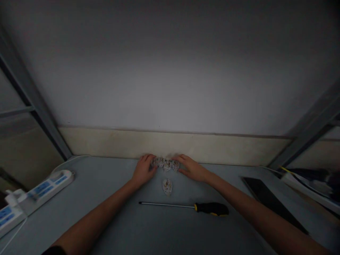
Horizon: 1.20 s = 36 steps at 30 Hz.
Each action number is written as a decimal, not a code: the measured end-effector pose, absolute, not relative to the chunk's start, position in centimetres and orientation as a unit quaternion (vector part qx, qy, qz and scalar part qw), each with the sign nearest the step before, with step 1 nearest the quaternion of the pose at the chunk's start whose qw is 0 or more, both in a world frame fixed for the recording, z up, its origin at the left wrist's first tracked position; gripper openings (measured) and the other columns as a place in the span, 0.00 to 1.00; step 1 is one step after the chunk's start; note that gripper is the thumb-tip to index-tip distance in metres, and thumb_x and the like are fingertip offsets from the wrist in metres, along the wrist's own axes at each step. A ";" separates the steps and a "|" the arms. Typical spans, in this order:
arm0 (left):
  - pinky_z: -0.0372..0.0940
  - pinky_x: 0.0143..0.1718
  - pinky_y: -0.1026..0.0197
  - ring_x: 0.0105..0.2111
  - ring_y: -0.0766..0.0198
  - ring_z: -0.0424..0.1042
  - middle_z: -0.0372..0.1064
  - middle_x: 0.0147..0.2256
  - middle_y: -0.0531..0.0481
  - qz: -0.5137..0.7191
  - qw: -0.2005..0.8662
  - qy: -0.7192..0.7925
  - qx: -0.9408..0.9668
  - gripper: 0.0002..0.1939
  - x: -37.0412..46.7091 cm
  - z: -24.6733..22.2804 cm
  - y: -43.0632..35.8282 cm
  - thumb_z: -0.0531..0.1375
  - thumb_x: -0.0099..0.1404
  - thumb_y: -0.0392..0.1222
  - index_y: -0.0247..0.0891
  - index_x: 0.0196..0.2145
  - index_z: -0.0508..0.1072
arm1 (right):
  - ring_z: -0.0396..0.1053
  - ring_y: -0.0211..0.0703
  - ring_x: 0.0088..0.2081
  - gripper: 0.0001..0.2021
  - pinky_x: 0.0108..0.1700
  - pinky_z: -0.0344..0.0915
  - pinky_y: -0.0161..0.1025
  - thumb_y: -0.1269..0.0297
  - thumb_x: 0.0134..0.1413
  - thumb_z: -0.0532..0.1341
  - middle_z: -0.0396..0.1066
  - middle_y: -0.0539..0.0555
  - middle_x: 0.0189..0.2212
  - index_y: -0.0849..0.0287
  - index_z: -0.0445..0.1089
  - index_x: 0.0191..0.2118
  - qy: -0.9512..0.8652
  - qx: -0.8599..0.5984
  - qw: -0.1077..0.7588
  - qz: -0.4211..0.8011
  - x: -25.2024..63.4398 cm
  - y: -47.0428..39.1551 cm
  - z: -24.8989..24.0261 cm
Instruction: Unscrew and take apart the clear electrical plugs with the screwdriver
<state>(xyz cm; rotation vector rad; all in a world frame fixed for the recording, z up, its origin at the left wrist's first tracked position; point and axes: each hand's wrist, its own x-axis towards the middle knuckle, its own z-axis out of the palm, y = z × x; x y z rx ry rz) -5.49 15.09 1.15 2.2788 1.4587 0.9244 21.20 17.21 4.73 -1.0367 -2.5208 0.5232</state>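
Several small clear plastic pieces (167, 164) with what look like metal bits inside stand in a row near the back of the table. My left hand (144, 169) curls its fingers and thumb around the row's left end. At the right end, my right hand (191, 168) has its fingers and thumb around the last piece. A single similar clear piece (167, 186) lies apart, nearer to me. In front of it rests a long screwdriver (211, 208) with a black and yellow handle, its tip pointing left. The pieces' fine detail is too small and dark to make out.
A white power strip (50, 187) with blue sockets and a plugged-in adapter lies on the left. To the right is a flat dark slab (272, 202), perhaps a tablet. The wall (170, 143) bounds the grey table (119, 230) at the back; metal frame posts rise on both sides.
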 end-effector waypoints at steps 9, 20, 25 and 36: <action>0.69 0.49 0.44 0.49 0.52 0.72 0.68 0.54 0.43 0.242 0.208 0.418 0.850 0.16 -6.4 1.0 19.8 0.61 0.71 0.43 0.37 0.54 0.69 | 0.67 0.48 0.53 0.18 0.54 0.67 0.52 0.58 0.63 0.59 0.66 0.59 0.53 0.61 0.65 0.55 -0.923 -0.335 0.129 0.137 17.8 20.3 2.6; 0.63 0.55 0.49 0.52 0.50 0.70 0.72 0.53 0.46 0.203 0.279 0.354 0.869 0.26 -7.5 2.3 16.3 0.63 0.59 0.38 0.42 0.56 0.70 | 0.66 0.47 0.52 0.14 0.56 0.65 0.52 0.65 0.63 0.58 0.67 0.58 0.50 0.61 0.67 0.53 -0.916 -0.342 0.111 0.178 21.5 16.2 2.5; 0.63 0.54 0.52 0.51 0.52 0.71 0.73 0.53 0.47 0.194 0.296 0.343 0.870 0.25 -8.6 3.1 14.6 0.62 0.59 0.40 0.43 0.55 0.71 | 0.64 0.46 0.54 0.20 0.59 0.62 0.46 0.78 0.57 0.54 0.66 0.59 0.51 0.59 0.67 0.54 -0.908 -0.344 0.108 0.213 22.7 14.0 3.1; 0.67 0.42 0.58 0.39 0.57 0.71 0.71 0.46 0.46 0.212 0.284 0.378 0.855 0.27 -6.9 2.7 10.7 0.63 0.58 0.40 0.40 0.56 0.68 | 0.58 0.48 0.61 0.35 0.65 0.57 0.49 0.76 0.50 0.58 0.58 0.63 0.60 0.62 0.53 0.65 -0.883 -0.366 0.134 0.261 21.3 11.2 2.5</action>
